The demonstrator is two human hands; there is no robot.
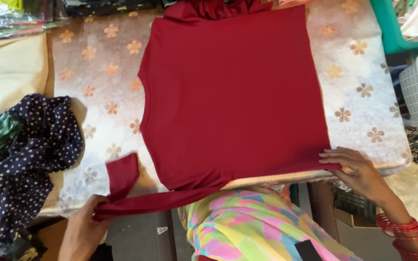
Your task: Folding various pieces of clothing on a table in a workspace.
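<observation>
Pinching the sleeve (122, 193) off the table's (364, 121) lower-left edge, left hand (83, 229) closed on it | right hand (356, 169) flat, fingers spread on red shirt's (233, 96) lower-right hem corner | shirt mid-frame | dotted navy cloth (30, 154) crowds left, bare tabletop right.

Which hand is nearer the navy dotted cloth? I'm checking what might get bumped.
Left. The left hand grips the red garment's sleeve just right of the navy dotted cloth; the right hand pins the garment's hem corner far across the table.
</observation>
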